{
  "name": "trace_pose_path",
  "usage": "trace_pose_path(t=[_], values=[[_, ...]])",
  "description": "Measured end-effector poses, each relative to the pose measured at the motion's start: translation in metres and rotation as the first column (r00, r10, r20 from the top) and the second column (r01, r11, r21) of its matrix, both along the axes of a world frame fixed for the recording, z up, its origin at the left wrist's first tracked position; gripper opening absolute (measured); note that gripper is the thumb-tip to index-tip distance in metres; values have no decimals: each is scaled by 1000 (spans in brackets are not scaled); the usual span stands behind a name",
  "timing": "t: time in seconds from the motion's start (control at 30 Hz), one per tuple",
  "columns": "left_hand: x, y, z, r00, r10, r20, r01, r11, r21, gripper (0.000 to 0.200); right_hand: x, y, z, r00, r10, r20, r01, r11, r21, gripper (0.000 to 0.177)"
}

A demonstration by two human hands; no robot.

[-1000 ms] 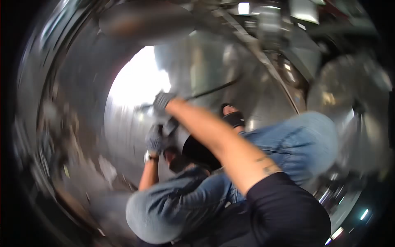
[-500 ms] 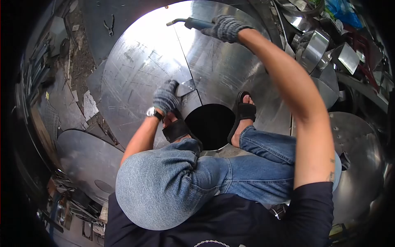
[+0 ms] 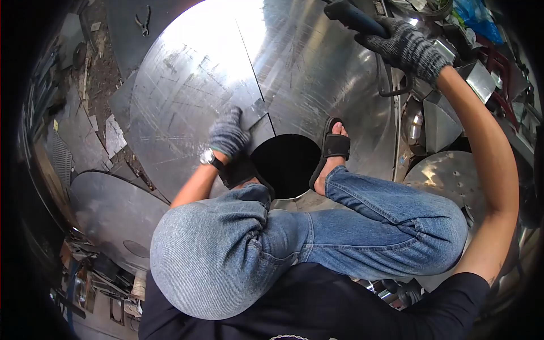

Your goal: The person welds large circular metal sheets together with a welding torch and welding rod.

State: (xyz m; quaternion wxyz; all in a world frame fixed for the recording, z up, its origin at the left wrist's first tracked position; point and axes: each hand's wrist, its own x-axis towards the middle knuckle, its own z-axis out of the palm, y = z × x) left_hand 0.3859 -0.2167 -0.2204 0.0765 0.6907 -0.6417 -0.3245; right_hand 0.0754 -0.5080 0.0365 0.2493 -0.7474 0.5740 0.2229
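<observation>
My right hand (image 3: pixel 408 48), in a striped grey knit glove, is wrapped round the dark handle of a welding torch (image 3: pixel 354 18). The torch is raised over the upper right edge of a large round metal sheet (image 3: pixel 181 102), its tip near the top of the view. My gloved left hand (image 3: pixel 228 135) rests on the sheet, thumb stretched out, beside my left foot. Close to its fingers lies a small flat patch of metal (image 3: pixel 259 107) at a dark seam (image 3: pixel 256 85). That seam runs down to a round black hole (image 3: pixel 286 164) between my sandalled feet.
Pliers (image 3: pixel 143 21) lie on a dark sheet at upper left. Metal scraps (image 3: pixel 115 136) and another rounded sheet (image 3: pixel 107 212) are on the left. Bent metal pieces (image 3: pixel 479 79), red clamps (image 3: pixel 498 68) and a blue plastic bag (image 3: pixel 479 20) crowd the right side.
My right hand has swung the welding torch away from the seam, to the right and upward in view. My left hand stays at nearly the same place on the sheet. The view has shifted slightly.
</observation>
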Motion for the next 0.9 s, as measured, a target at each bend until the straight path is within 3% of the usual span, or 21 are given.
trace_pose_path(t=[0.07, 0.13, 0.2, 0.3, 0.4, 0.5, 0.67, 0.73, 0.77, 0.8, 0.87, 0.9], values=[[8, -19, -9, 997, -68, -26, 67, 996, -53, 48, -7, 9, 4, 1000, 5, 2, -5, 999, -42, 67], [11, -42, 5, 980, -201, -6, 199, 969, 148, 47, -13, 19, 3, 999, 36, 22, -34, 996, -83, 67], [-6, -15, 32, 999, 23, -27, -20, 993, 116, 46, -17, 24, -1, 994, -68, 91, 71, 997, -29, 66], [-28, 15, 34, 994, 95, 54, -103, 978, 179, 56, -16, 38, 3, 991, -84, 107, 82, 996, 20, 63], [-19, 2, 37, 998, 28, 59, -41, 972, 232, 60, -13, 47, 5, 995, -71, 71, 67, 996, 59, 62], [-9, 5, 22, 1000, -9, 12, 7, 988, 154, 60, -22, 56, 9, 999, -24, 44, 24, 1000, 12, 61], [-12, -2, 26, 998, -24, 54, 12, 980, 201, 58, -30, 34, -3, 987, 70, 146, -71, 997, 3, 54], [-10, -1, 29, 995, -42, 87, 26, 984, 178, 59, -16, 21, -3, 998, 22, 53, -25, 998, 53, 53], [-10, -2, 30, 996, -44, 76, 29, 981, 194, 60, -10, 18, 0, 987, 38, 156, -46, 998, 44, 53], [-10, -5, 27, 997, -43, 66, 29, 979, 200, 60, -14, 15, -18, 975, -35, 218, 37, 999, -9, 54], [-11, -5, 25, 995, -51, 86, 32, 979, 200, 60, 24, 8, 27, 979, -122, 165, 96, 983, 156, 44], [-11, -5, 23, 994, -53, 100, 30, 974, 223, 61, 24, 5, 23, 978, -121, 169, 95, 984, 153, 44]])
